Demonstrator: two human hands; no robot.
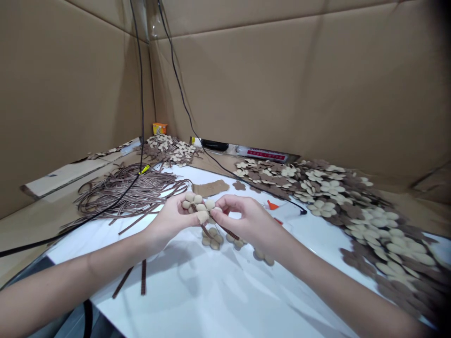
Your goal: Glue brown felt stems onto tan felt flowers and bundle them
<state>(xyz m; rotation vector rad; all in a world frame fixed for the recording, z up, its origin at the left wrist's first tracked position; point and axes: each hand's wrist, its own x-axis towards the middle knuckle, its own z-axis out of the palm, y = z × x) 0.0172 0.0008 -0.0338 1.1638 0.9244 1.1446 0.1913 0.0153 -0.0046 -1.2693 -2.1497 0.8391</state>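
Note:
In the middle of the view my left hand (167,218) pinches beige flower-shaped pieces (192,199) between thumb and fingers. My right hand (243,216) meets it from the other side, its thumb and forefinger closed on a petal of the same pieces. A thin brown stitched strip (229,232) hangs down by the right thumb; where it joins the flowers is hidden by the fingers. On the white sheet below the hands lie more beige flowers (212,238), some partly covered by the right hand. Two short brown strips (143,277) lie beneath my left forearm.
A tangled heap of brown strips (127,190) lies at left. Behind it are joined flowers (172,149) and an orange box (159,128). Loose beige and brown flowers (331,188) spread along the right. A black cable (183,94) crosses the workspace; cardboard walls (282,84) enclose it.

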